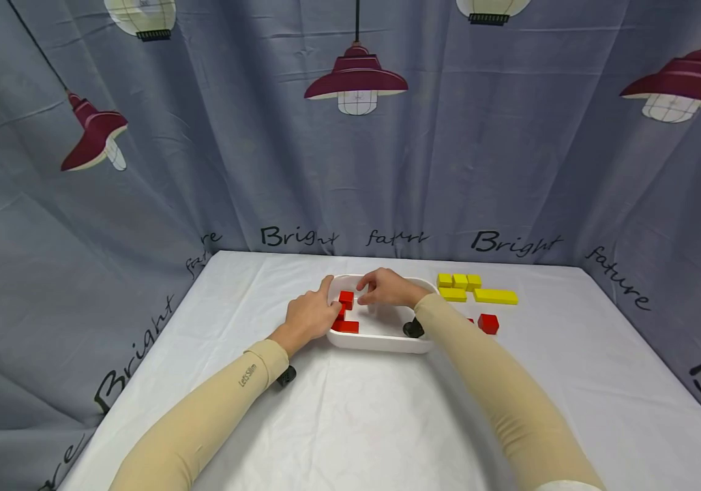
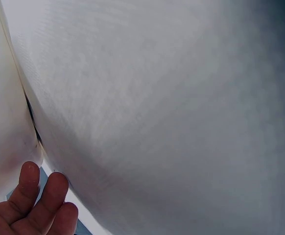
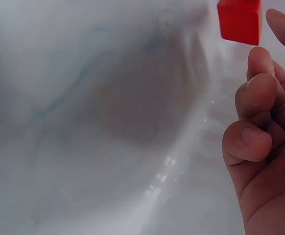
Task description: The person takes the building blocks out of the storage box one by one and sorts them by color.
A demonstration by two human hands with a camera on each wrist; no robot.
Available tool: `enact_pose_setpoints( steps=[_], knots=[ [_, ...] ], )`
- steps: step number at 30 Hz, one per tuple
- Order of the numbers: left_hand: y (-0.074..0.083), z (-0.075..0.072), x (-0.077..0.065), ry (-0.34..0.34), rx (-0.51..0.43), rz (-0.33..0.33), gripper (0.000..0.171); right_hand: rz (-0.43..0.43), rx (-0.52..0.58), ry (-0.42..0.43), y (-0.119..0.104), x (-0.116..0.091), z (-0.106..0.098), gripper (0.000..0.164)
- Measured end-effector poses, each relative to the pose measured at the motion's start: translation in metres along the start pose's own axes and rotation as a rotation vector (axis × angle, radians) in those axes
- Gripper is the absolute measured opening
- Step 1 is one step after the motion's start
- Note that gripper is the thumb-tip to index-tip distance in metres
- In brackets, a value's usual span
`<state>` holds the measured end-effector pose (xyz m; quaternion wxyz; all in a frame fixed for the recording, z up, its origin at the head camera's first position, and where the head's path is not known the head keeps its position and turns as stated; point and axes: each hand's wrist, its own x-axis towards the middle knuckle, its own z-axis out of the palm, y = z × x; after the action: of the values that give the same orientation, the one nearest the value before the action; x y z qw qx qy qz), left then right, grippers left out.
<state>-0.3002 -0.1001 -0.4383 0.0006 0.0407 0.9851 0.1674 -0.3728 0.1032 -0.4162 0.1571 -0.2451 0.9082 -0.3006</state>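
A white tub (image 1: 381,345) stands on the table, with several red blocks (image 1: 346,327) in its left end. My left hand (image 1: 310,315) grips the tub's left side, thumb at the inner side of the rim and index finger along the edge. In the left wrist view, its other fingers (image 2: 54,196) lie by the tub's outer wall. My right hand (image 1: 387,288) is over the inside of the tub, loosely bent and holding nothing. Just beyond its parted thumb and index finger is a red block (image 3: 240,22), seen in the right wrist view.
Several yellow blocks (image 1: 495,296) lie on the white-covered table (image 1: 350,423) to the right of the tub. A red block (image 1: 488,324) sits nearer, partly behind the right sleeve another red one shows. A grey printed curtain (image 1: 350,170) hangs behind the table.
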Motion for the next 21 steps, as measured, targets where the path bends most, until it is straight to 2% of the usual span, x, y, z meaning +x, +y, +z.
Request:
enact_pose_setpoints(
  steps=[10,21],
  knots=[
    [0.003,0.002,0.0,0.01,-0.012,0.015,0.064,-0.003,-0.064,-0.02,-0.005,0.004,0.008,0.028],
    [-0.002,0.0,0.0,0.016,-0.007,0.006,0.065,-0.008,-0.143,-0.008,-0.013,0.016,0.017,0.025]
  ],
)
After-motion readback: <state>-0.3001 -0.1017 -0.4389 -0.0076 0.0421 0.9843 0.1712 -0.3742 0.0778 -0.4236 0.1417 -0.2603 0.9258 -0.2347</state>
